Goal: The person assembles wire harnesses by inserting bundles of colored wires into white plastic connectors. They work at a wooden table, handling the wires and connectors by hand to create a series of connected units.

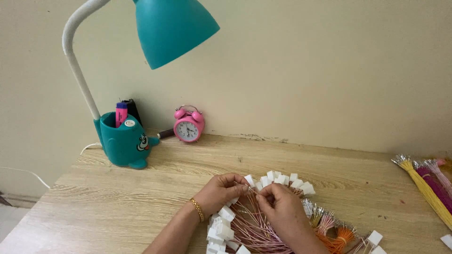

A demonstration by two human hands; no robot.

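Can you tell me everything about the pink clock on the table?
The pink alarm clock is small and round, with two bells and a thin handle on top and a white face with dark hands. It looks like painted metal or plastic. It stands upright on little feet at the back of the wooden table, close to the cream wall, just right of the teal lamp base. A dark, stick-like thing lies beside its left edge. Neither hand touches it.

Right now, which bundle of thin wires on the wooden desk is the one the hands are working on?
The bundle of thin pink wires with white plastic connectors, fanned out under both hands. The orange bundle and the yellow bundle lie untouched to the right.
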